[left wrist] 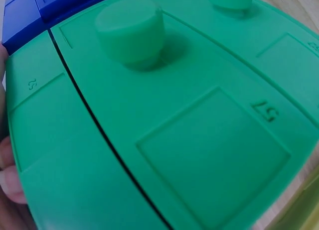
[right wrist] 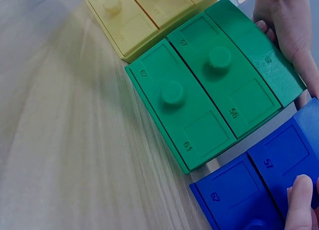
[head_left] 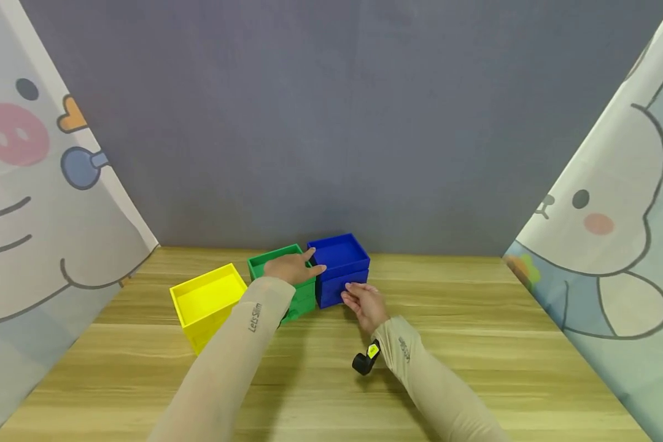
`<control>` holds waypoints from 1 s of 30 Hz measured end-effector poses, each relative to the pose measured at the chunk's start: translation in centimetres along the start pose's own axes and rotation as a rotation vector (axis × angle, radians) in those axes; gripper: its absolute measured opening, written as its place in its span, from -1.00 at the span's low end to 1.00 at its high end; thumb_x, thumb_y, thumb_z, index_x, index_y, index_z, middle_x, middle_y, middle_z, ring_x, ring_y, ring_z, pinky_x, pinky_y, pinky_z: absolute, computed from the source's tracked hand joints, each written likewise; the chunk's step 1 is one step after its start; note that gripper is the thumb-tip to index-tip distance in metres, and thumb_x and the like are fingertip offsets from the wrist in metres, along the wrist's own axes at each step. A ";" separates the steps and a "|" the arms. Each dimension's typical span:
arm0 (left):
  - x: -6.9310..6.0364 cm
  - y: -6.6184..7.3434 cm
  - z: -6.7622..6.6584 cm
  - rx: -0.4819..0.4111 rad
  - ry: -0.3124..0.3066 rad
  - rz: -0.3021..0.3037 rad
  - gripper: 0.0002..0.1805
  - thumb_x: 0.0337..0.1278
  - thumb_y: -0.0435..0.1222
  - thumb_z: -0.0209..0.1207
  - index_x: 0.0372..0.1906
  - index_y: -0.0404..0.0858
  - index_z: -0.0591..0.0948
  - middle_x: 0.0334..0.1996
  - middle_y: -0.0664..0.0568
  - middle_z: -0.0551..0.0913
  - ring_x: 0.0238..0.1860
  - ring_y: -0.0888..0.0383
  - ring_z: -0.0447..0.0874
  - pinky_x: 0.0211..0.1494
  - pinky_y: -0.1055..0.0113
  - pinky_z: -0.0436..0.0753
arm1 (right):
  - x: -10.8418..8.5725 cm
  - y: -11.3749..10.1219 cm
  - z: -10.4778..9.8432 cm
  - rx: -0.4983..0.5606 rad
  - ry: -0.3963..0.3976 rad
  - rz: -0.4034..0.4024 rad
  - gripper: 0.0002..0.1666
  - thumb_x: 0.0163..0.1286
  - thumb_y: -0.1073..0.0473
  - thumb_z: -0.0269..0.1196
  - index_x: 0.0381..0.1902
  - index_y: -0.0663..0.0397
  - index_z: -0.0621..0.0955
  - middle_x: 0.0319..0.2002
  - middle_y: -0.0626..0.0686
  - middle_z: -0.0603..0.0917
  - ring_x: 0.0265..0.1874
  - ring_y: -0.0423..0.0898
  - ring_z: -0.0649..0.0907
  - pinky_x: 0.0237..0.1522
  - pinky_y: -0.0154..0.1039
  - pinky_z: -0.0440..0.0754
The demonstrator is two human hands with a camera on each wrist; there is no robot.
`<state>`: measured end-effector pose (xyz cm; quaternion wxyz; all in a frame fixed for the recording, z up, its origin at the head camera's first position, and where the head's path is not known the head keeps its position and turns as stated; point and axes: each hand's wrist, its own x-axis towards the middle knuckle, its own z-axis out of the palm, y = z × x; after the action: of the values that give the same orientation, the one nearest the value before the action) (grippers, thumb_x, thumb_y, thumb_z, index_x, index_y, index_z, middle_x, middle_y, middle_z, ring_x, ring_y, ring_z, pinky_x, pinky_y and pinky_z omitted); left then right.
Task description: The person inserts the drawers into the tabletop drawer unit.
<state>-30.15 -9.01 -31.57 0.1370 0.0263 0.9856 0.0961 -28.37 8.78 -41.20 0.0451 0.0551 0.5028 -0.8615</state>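
Note:
In the head view a green two-drawer box [head_left: 304,302] stands left of a blue two-drawer box [head_left: 337,294]. My left hand [head_left: 290,268] lies over the green box's tray top, thumb and a finger stretched towards the blue box's left edge. Its fingertips [left wrist: 12,185] show at the edge of the left wrist view. My right hand [head_left: 366,304] is at the blue box's front. In the right wrist view its fingers [right wrist: 300,205] pinch at the upper drawer, where the drawer knob is hidden behind them. Below, the lower blue knob [right wrist: 255,225] is partly visible. The green drawers look closed.
A yellow box [head_left: 207,298] with a tray top stands left of the green one. All three sit on a wood-grain table [head_left: 475,344] before a grey back panel [head_left: 331,123]. Printed cartoon curtains flank both sides. A black wrist camera [head_left: 363,363] hangs by the right wrist.

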 end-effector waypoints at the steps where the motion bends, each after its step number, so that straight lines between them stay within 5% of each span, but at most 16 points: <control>1: 0.0 0.0 0.1 0.004 -0.001 -0.002 -0.21 0.25 0.34 -0.19 0.51 0.21 -0.03 -0.55 0.02 0.55 -0.62 0.15 0.37 -0.55 0.31 0.23 | 0.0 0.1 0.0 -0.006 0.000 0.004 -0.78 0.38 0.48 0.08 -0.43 0.18 0.55 -0.53 0.02 0.65 -0.56 -0.23 0.66 -0.40 -0.43 0.63; 21: 0.1 -0.5 0.3 -0.013 -0.012 -0.001 -0.21 0.25 0.34 -0.18 0.51 0.22 -0.04 -0.56 0.00 0.55 -0.72 0.19 0.15 -0.61 0.34 0.15 | 0.1 0.8 0.5 -0.028 0.023 0.004 -0.96 0.40 0.41 0.11 -0.28 0.26 0.50 -0.50 0.03 0.63 -0.55 -0.23 0.64 -0.42 -0.43 0.63; 23: 0.1 -0.5 0.3 -0.010 0.007 0.005 -0.21 0.25 0.34 -0.19 0.51 0.22 -0.04 -0.57 0.01 0.54 -0.73 0.19 0.15 -0.62 0.35 0.14 | 0.3 0.6 0.4 -0.082 0.013 0.012 -0.96 0.40 0.38 0.12 -0.21 0.26 0.50 -0.50 0.01 0.64 -0.56 -0.24 0.64 -0.45 -0.42 0.63; 27: 0.1 -0.4 0.0 0.047 0.038 0.008 -0.22 0.26 0.34 -0.22 0.52 0.20 -0.02 -0.52 0.01 0.59 -0.66 0.16 0.33 -0.54 0.32 0.29 | 0.5 -0.3 -0.3 -0.269 -0.022 0.064 -0.64 0.40 0.27 0.16 0.10 0.33 0.48 -0.48 -0.02 0.67 -0.59 -0.25 0.65 -0.49 -0.40 0.62; 30: 0.1 -0.6 -0.1 0.101 0.108 0.010 -0.23 0.26 0.33 -0.19 0.50 0.13 0.11 -0.19 -0.07 0.68 -0.32 0.02 0.60 -0.14 0.13 0.51 | 0.0 -1.2 -1.4 -0.490 -0.087 0.059 -0.47 0.40 0.18 0.17 0.25 0.35 0.42 -0.40 0.05 0.71 -0.49 -0.20 0.69 -0.37 -0.34 0.65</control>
<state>-30.25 -9.57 -31.60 0.0818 0.0330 0.9949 0.0482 -28.48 10.64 -40.85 0.1039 0.0198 0.6925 -0.7136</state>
